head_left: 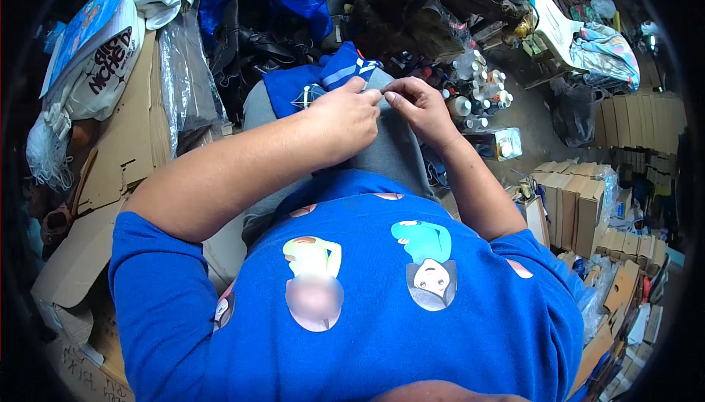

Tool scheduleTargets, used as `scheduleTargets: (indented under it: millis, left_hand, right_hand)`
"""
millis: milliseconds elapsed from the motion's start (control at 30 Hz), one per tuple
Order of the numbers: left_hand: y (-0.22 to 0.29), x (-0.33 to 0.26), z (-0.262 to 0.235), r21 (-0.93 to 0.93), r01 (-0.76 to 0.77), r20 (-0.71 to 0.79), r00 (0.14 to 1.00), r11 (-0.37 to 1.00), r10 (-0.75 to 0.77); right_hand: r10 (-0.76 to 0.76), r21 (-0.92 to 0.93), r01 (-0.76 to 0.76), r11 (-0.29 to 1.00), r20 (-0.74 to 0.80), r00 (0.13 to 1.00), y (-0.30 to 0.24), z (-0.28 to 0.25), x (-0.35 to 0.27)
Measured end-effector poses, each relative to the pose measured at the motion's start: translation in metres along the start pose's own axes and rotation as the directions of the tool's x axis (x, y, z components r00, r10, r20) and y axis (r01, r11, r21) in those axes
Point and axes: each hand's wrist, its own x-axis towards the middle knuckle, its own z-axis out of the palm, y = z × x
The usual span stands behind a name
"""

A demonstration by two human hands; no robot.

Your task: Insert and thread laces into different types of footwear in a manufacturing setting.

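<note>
A seated person is pinching something very small between the fingertips of both hands, right over the knee (pixel 382 145). The left hand (pixel 345 119) and the right hand (pixel 418 108) are meeting thumb to forefinger; the fingers of each are clenching tight on what is probably a thread or needle, too fine to make out. A blue shoe piece (pixel 323 79) with pale stripes is lying on the knee just beyond the hands, the left hand resting against it.

The likely risk here: with nothing steadying the piece but the grey trouser leg, it may be sliding off the knee toward the clutter beyond, and a fine thread slipping out of the pinch would be hard to find again.

No bench is showing; the lap is serving as the work surface. Beyond the knee, small glue bottles (pixel 477 86) are crowding the floor. Left of the knee, flattened cardboard (pixel 125 138) and a clear plastic bag (pixel 183 71) are leaning together. Right of the knee, brown boxes (pixel 580 204) are standing in rows. The room is looking like a cramped workshop.
</note>
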Motion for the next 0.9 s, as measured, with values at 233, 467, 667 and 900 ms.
scheduleTargets:
  millis: [233,467,667,900]
  left_hand:
    - [0.008,-0.007,-0.014,-0.029,0.029,-0.084,0.996,0.999,-0.031]
    - [0.023,-0.016,-0.015,-0.023,0.095,-0.28,0.955,0.995,-0.098]
    - [0.016,-0.024,0.006,-0.219,0.099,-0.366,0.914,0.971,-0.175]
    - [-0.012,-0.084,0.038,-0.647,0.305,-0.422,0.62,0.698,-0.662]
  right_hand:
    - [-0.068,-0.248,0.096,0.964,0.12,0.99,-0.001,0.008,0.001]
    - [-0.217,-0.41,0.265,0.873,0.16,0.963,0.0,0.04,0.011]
    - [-0.229,-0.443,0.256,0.859,0.114,0.967,0.005,0.06,0.018]
    - [-0.073,-0.567,0.088,0.819,0.05,0.996,-0.012,0.037,-0.006]
